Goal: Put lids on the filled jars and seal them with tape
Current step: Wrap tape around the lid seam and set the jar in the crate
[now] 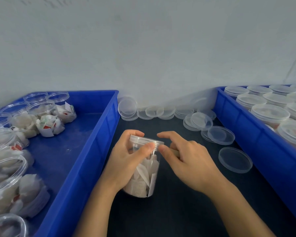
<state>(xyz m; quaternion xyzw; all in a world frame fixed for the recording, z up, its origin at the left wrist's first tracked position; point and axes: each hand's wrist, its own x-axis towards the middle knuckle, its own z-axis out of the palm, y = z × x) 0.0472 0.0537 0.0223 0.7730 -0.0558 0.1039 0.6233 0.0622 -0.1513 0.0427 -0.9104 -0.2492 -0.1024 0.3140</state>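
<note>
A clear plastic jar [143, 177] filled with white paper-wrapped packets stands on the dark table between the two bins. A clear lid [146, 140] sits on its mouth. My left hand [126, 159] grips the jar's upper part, with its thumb on the lid's rim. My right hand [186, 158] is beside the jar on the right. Its thumb tip touches the lid's rim and its fingers curl round a small tan tape roll [175, 152], which is mostly hidden. I cannot make out any tape on the jar.
A blue bin [85, 151] on the left holds several open filled jars [41, 110]. A blue bin [243, 127] on the right holds several lidded jars [270, 112]. Loose clear lids [235, 159] lie on the table near the wall and right of my hands.
</note>
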